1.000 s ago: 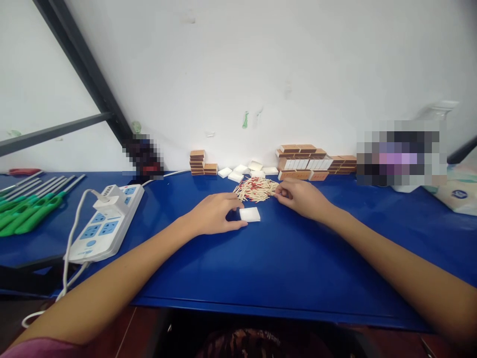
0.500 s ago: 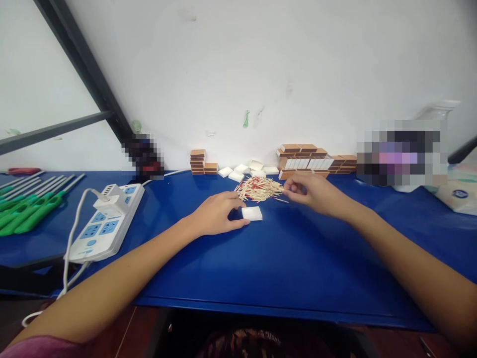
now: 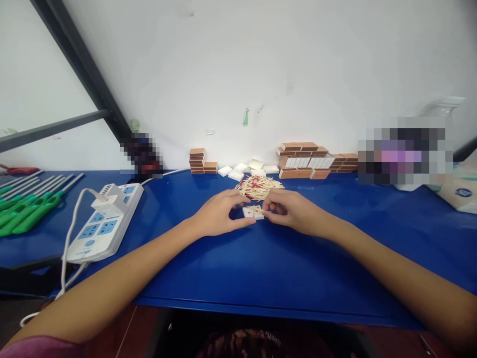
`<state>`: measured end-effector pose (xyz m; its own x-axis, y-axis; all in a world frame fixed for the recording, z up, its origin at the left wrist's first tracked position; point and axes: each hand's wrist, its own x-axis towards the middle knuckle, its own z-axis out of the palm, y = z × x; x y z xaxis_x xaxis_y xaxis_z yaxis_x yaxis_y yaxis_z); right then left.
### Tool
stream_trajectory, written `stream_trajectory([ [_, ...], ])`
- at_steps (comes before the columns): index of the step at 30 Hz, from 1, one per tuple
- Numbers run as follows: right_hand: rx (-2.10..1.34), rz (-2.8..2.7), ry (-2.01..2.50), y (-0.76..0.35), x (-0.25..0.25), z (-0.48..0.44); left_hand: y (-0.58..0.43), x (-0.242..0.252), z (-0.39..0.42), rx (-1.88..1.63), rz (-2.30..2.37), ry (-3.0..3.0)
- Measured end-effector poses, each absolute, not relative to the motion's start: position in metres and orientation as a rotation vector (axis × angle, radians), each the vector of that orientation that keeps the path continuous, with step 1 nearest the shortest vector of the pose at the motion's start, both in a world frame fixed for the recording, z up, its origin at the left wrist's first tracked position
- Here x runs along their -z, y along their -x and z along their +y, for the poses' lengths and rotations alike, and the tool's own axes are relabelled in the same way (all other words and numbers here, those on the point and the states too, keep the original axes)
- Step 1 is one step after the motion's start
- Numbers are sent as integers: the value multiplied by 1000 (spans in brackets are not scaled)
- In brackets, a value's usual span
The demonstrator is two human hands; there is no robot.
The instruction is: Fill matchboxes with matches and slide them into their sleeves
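A small white matchbox tray lies on the blue table in front of me, with a few red-headed matches in or over it. My left hand curves round the tray from the left, thumb along its near edge and index finger by its far edge. From the right, my right hand pinches matches at the tray's right end; its curled fingers hide part of them. Just behind both hands is a loose heap of matches.
More white trays lie by the wall. Brown matchboxes are stacked left and right of them. A power strip with cables and several green-handled lighters are at left; a plastic bag is at right.
My right hand has moved left and nearer, from the heap's right edge to the tray, bringing matches. Matches now show at the tray, which looked bare before. My left hand stays around it.
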<state>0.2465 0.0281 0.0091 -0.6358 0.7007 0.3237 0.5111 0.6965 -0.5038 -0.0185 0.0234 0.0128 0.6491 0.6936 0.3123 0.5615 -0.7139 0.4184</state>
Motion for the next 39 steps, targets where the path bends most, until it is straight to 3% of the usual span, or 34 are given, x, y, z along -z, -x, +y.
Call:
stream_trajectory([
  [10,-610,-2219,958,-240,-13,24,13,-7,26,-965,1045,-2384],
  [39,-403,-2400,1048,-276,-29,36,12,-5,32,-850,1009,-2552],
])
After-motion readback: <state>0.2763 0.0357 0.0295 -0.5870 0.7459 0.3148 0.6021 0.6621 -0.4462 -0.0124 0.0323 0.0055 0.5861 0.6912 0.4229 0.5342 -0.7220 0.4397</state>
